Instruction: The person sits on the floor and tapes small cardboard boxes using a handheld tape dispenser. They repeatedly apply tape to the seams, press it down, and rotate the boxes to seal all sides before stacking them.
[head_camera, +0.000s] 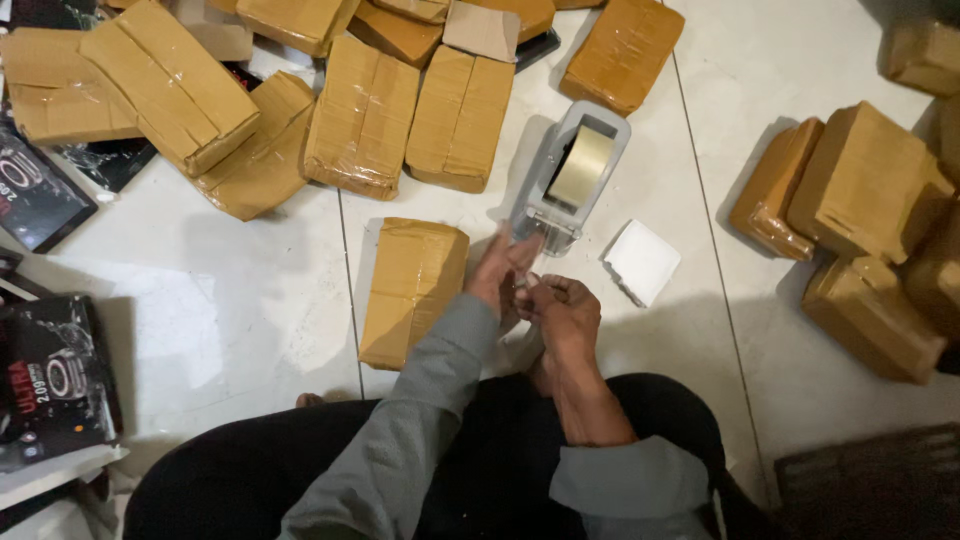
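The grey plastic tape dispenser with its roll of clear tape (573, 170) stands on the white tiled floor just above centre frame, its long axis slanting from upper right down to the cutter end. That end touches the left hand (500, 270), fingers extended. The right hand (560, 308) sits just below, pinching what looks like a tape strip (hard to tell). A brown taped parcel (413, 288) lies just left.

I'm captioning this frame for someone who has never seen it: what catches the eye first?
Brown taped parcels crowd the tiled floor at top and right. At centre, both hands, left hand and right hand, meet at the mouth of a grey tape dispenser, one parcel lying beside them.
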